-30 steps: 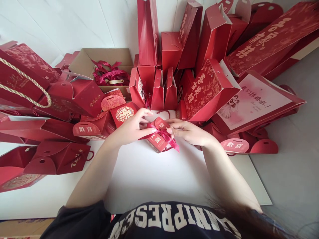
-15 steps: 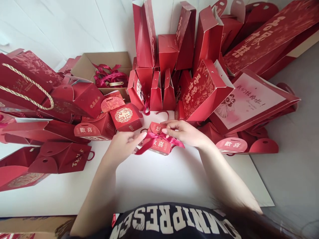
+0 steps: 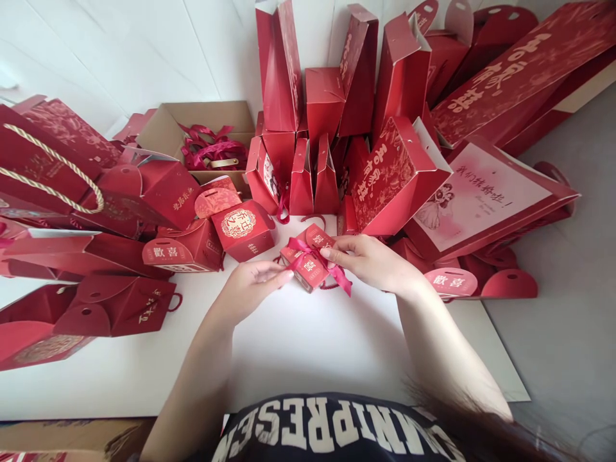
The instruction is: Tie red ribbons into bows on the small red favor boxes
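A small red gift box [image 3: 310, 273] with gold characters sits between my hands on the white board [image 3: 308, 346]. A dark pink ribbon [image 3: 332, 273] is tied round its top handle. My left hand [image 3: 253, 289] pinches the box's left corner and a ribbon end. My right hand [image 3: 370, 260] pinches the ribbon at the handle, fingers closed on it.
Red gift boxes [image 3: 240, 228] and tall red paper bags [image 3: 279, 70] crowd the back and left. An open cardboard box [image 3: 163, 125] holds loose ribbons [image 3: 212, 147]. A flat pink-printed bag [image 3: 476, 192] and red tags [image 3: 452, 281] lie at the right.
The box has turned between my hands and tilted. The ribbon's left end has been drawn in, and a tail now hangs on the right side. My hands stay on box and ribbon.
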Motion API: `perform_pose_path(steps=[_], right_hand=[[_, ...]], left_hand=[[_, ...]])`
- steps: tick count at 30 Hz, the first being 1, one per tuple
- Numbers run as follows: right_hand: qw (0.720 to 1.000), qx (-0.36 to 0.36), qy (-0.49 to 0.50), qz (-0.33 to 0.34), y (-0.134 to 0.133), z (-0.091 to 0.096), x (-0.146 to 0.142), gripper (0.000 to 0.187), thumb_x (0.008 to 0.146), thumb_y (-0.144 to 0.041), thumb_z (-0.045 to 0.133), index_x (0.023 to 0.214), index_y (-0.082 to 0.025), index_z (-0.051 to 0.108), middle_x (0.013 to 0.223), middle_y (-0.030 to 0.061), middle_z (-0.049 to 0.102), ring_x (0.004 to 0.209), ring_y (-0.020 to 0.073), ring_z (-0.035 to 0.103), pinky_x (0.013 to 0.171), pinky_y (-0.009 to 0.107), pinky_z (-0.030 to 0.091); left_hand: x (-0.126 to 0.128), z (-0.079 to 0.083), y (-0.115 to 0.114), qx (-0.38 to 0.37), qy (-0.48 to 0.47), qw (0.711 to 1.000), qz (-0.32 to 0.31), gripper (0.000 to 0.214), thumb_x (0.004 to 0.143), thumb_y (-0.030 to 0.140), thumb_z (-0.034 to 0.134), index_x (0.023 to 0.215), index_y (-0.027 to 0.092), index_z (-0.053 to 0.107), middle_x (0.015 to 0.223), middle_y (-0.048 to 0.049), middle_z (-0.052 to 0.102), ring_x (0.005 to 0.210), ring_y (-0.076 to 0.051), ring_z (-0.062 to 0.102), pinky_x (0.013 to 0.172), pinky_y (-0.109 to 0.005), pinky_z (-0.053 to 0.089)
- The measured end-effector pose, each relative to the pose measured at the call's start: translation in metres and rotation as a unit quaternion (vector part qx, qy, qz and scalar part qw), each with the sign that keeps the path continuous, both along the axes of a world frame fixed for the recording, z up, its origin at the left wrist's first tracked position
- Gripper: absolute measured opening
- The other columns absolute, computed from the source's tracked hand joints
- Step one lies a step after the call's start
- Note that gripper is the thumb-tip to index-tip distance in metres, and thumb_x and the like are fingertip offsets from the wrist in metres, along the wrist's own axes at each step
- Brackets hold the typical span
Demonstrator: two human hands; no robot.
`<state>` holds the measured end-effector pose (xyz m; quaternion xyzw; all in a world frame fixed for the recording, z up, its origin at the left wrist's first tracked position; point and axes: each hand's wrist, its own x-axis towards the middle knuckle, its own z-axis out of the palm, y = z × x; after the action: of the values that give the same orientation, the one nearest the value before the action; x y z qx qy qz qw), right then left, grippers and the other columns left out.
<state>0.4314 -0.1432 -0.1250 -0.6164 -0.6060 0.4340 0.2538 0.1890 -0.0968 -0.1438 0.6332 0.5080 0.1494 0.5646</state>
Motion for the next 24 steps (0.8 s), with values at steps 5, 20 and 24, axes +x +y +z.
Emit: perform_pose_path(steps=[5, 20, 24], right_hand=[[0.995, 0.096, -0.019, -0.003, 0.002, -0.004, -0.003, 0.033, 0.091, -0.045, 0.054, 0.073, -0.021, 0.067, 0.101, 0.0064, 0.067, 0.101, 0.0237, 0.062, 0.091, 0.036, 0.044], [0.995, 0.078, -0.060, -0.023, 0.007, -0.014, -0.007, 0.040, 0.092, -0.052, 0.047, 0.069, -0.021, 0.053, 0.072, 0.0002, 0.059, 0.065, 0.0148, 0.052, 0.063, 0.027, 0.039], [0.992, 0.062, -0.094, -0.060, 0.007, -0.018, -0.015, 0.046, 0.084, -0.063, 0.055, 0.067, -0.021, 0.053, 0.065, -0.0008, 0.057, 0.061, 0.0149, 0.051, 0.058, 0.027, 0.036]], left_hand=[[0.006, -0.012, 0.014, 0.047, 0.005, 0.999, 0.027, 0.038, 0.077, 0.054, 0.068, 0.084, 0.017, 0.071, 0.086, -0.0041, 0.072, 0.086, -0.022, 0.066, 0.079, -0.032, 0.051], [0.008, -0.025, 0.009, -0.014, -0.142, 0.987, 0.068, 0.027, 0.079, 0.039, 0.070, 0.068, 0.016, 0.059, 0.075, -0.0019, 0.068, 0.077, -0.016, 0.065, 0.076, -0.030, 0.054], [0.005, -0.025, 0.009, -0.012, -0.140, 0.989, 0.042, 0.026, 0.079, 0.039, 0.070, 0.072, 0.016, 0.064, 0.077, -0.0018, 0.068, 0.077, -0.015, 0.063, 0.077, -0.030, 0.053]])
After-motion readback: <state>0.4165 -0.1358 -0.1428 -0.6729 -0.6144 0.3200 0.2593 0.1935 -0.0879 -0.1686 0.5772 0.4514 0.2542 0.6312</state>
